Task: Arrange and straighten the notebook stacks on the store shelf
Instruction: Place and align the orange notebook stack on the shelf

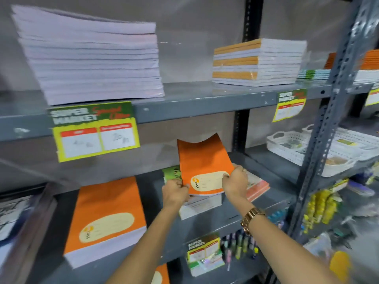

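Note:
Both my hands hold an orange notebook (202,160) with a cream label, tilted up above the middle shelf (207,220). My left hand (175,192) grips its lower left corner and my right hand (235,181) grips its lower right corner. Under it lie a white-covered notebook (202,204), a green one (172,173) and a salmon one (258,186). A thick stack of orange notebooks (106,220) sits to the left on the same shelf. On the top shelf stand a tall grey-white stack (92,62) and an orange-and-white stack (258,62).
Yellow-green price tags (94,130) hang from the top shelf's front edge. A perforated metal upright (328,119) rises on the right. White plastic baskets (320,150) sit on the neighbouring shelf. Pens and markers (238,247) hang below, and more notebooks (315,73) lie at the upper right.

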Demonstrator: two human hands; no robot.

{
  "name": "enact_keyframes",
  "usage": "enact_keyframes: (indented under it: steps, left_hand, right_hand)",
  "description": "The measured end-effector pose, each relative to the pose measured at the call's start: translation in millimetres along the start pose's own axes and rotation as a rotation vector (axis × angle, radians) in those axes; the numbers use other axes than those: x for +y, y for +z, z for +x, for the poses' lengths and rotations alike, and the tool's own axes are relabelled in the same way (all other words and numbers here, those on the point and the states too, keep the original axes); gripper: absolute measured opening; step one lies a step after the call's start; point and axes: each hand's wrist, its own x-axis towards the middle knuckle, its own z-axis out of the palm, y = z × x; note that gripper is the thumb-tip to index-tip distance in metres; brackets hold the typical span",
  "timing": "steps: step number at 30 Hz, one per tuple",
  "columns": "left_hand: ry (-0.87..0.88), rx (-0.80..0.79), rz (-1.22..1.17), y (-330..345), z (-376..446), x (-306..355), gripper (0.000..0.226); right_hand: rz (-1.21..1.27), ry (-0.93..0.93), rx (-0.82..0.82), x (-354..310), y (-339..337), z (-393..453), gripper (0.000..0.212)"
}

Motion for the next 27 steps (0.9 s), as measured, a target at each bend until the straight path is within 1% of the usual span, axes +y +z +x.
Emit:
enact_keyframes:
  steps: [6, 8, 10, 13, 17, 21, 25, 27]
  left_hand:
    - [-0.041, 0.171, 0.053, -84, -8, -33, 0.039]
    - [-0.042, 0.237, 0.104, -110, -10, -47, 0.04]
    - [-0.064, 0.262, 0.137, -132, -14, -57, 0.036]
    - [-0.105, 0.299, 0.149, -168, -20, -75, 0.022]
    - [-0.158, 0.331, 0.197, -201, -28, -93, 0.025]
    - [-0.213, 0.33, 0.227, -218, -33, -106, 0.022]
    - [-0.246, 0.304, 0.279, -221, -34, -115, 0.032]
    - [-0.255, 0.276, 0.334, -218, -35, -113, 0.027]
  right_hand:
    - [0.061, 0.005, -0.14, -57, 46, -56, 0.032]
    - [0.075, 0.006, -0.197, -73, 62, -75, 0.033]
    - [0.108, 0.011, -0.251, -84, 76, -90, 0.032]
    - [0.141, 0.021, -0.322, -103, 99, -118, 0.032]
    - [0.137, 0.033, -0.387, -118, 121, -148, 0.032]
    - [0.09, 0.044, -0.42, -125, 132, -166, 0.036]
    - [-0.025, 0.047, -0.48, -118, 137, -172, 0.035]
    - [-0.101, 0.034, -0.518, -113, 135, -173, 0.036]
